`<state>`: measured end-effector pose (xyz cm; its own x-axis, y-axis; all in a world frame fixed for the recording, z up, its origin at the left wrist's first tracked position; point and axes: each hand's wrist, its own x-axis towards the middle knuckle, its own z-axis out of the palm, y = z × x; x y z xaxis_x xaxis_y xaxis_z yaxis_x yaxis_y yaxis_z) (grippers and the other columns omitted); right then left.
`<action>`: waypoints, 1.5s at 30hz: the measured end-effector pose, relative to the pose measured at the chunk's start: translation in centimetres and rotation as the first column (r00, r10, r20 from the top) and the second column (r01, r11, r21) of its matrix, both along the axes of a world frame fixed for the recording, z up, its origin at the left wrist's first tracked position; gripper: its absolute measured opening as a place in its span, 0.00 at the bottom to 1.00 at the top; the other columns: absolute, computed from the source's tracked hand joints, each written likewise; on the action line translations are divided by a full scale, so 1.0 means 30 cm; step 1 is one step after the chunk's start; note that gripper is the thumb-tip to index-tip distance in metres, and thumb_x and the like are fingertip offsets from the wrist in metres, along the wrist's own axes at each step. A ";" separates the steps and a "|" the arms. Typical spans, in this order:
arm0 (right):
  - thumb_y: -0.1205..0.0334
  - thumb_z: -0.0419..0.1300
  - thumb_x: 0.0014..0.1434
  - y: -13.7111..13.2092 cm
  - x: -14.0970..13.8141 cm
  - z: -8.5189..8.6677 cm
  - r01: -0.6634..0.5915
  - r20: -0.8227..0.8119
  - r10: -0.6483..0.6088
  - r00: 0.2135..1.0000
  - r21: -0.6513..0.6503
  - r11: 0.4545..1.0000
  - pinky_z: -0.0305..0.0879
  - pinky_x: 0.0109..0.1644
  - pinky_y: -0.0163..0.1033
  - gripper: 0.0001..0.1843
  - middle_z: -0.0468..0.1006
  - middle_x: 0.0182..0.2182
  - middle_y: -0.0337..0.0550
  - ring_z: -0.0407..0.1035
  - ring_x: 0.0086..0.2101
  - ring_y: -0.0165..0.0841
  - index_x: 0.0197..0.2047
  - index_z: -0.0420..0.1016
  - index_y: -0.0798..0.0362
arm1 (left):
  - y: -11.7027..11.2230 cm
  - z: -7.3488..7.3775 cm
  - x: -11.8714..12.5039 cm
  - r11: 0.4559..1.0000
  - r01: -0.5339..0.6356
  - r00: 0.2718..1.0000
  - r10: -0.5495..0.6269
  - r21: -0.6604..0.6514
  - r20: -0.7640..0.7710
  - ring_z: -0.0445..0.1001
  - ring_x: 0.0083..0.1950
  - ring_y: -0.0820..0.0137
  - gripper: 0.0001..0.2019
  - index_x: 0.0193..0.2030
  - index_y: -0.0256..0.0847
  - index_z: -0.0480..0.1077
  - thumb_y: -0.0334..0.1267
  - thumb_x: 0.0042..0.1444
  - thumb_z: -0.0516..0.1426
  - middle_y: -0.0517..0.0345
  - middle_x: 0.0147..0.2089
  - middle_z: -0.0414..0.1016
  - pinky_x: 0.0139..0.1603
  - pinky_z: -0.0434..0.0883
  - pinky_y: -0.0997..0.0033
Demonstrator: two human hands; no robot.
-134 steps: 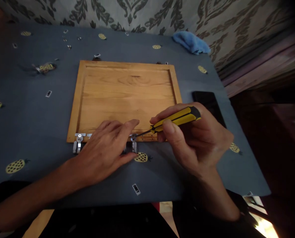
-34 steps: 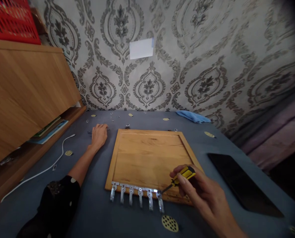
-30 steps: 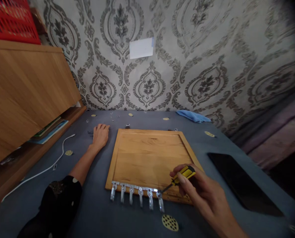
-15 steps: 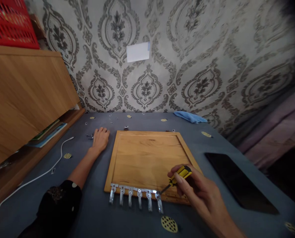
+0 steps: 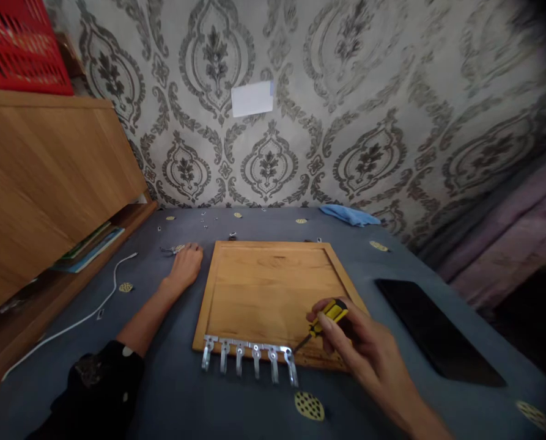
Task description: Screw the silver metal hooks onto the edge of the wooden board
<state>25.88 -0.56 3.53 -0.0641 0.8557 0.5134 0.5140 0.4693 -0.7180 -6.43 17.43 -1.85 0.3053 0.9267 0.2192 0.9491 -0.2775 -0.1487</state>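
My right hand (image 5: pixel 368 345) is closed round a yellow and black screwdriver (image 5: pixel 331 313). The screwdriver slants down to the left, its tip at the rightmost of several silver metal hooks (image 5: pixel 257 353). These hooks sit in a row along the near edge of a square wooden panel (image 5: pixel 266 287) and stick out past it. Left of the panel, my left hand (image 5: pixel 186 264) rests on the table, its fingers forward and loosely bent. Small metal pieces (image 5: pixel 169 249) lie just beside those fingers; whether the hand touches them I cannot tell.
A black tablet-like slab (image 5: pixel 438 330) lies on the right of the blue-grey tabletop (image 5: pixel 172 379). A blue cloth (image 5: pixel 350 215) is at the back. On the left are a white cable (image 5: pixel 87 318) and a wooden cabinet (image 5: pixel 52 177) with a red basket (image 5: pixel 22 52) on top.
My left hand has shifted slightly, its fingertips now further right and clear of the small metal pieces. The screwdriver stays at the rightmost hook, held a little differently. The whole view has shifted slightly.
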 end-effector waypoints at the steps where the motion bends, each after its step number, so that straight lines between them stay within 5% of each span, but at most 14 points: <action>1: 0.52 0.54 0.67 -0.001 0.000 -0.003 0.000 0.003 0.000 1.000 -0.004 1.000 0.64 0.20 0.33 0.14 0.75 0.22 0.39 0.69 0.20 0.28 0.34 0.73 0.50 | -0.012 -0.007 -0.006 1.000 0.010 1.000 -0.010 -0.003 0.011 0.75 0.55 0.60 0.17 0.58 0.38 0.69 0.44 0.67 0.59 0.48 0.58 0.72 0.54 0.76 0.52; 9: 0.55 0.55 0.67 -0.006 0.005 -0.011 -0.015 0.003 0.015 1.000 -0.003 1.000 0.63 0.20 0.33 0.11 0.75 0.23 0.38 0.68 0.20 0.27 0.36 0.73 0.50 | -0.114 -0.032 -0.075 0.997 0.069 0.986 -0.063 -0.030 0.155 0.75 0.55 0.61 0.15 0.57 0.38 0.70 0.43 0.67 0.59 0.48 0.58 0.73 0.55 0.75 0.52; 18: 0.56 0.55 0.67 -0.005 0.004 0.001 -0.029 0.034 0.029 0.999 0.016 0.999 0.64 0.21 0.32 0.11 0.77 0.24 0.38 0.69 0.20 0.26 0.36 0.74 0.50 | -0.102 -0.055 -0.097 0.999 0.045 0.965 -0.051 0.029 0.259 0.75 0.56 0.59 0.17 0.60 0.39 0.68 0.41 0.67 0.59 0.48 0.58 0.72 0.56 0.75 0.50; 26: 0.55 0.55 0.67 -0.008 0.006 -0.015 -0.023 0.009 0.023 1.000 -0.024 0.999 0.66 0.23 0.33 0.10 0.76 0.25 0.38 0.70 0.21 0.27 0.36 0.73 0.49 | -0.163 -0.029 -0.127 0.995 0.102 0.954 -0.099 0.003 0.283 0.76 0.47 0.65 0.07 0.45 0.36 0.73 0.34 0.68 0.55 0.53 0.46 0.76 0.51 0.75 0.58; 35: 0.52 0.56 0.67 -0.009 0.003 -0.018 -0.032 -0.038 0.030 0.999 -0.073 0.997 0.65 0.21 0.33 0.11 0.76 0.25 0.38 0.70 0.21 0.28 0.38 0.73 0.47 | -0.221 -0.033 -0.135 0.992 0.127 0.950 -0.121 -0.003 0.288 0.73 0.49 0.61 0.23 0.59 0.38 0.72 0.24 0.62 0.46 0.48 0.46 0.74 0.52 0.73 0.60; 45: 0.51 0.56 0.68 -0.007 0.007 -0.028 -0.019 -0.017 0.018 1.000 -0.068 0.998 0.66 0.23 0.33 0.12 0.77 0.27 0.38 0.70 0.21 0.27 0.38 0.73 0.49 | -0.327 -0.030 -0.140 0.977 0.213 0.911 -0.195 -0.009 0.364 0.75 0.49 0.64 0.22 0.52 0.41 0.76 0.24 0.61 0.46 0.51 0.49 0.77 0.53 0.73 0.61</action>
<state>26.07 -0.78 2.68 -0.0722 0.8874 0.4554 0.4938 0.4285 -0.7567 -10.63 7.62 -2.75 0.3974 0.8646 0.3074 0.8579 -0.4690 0.2098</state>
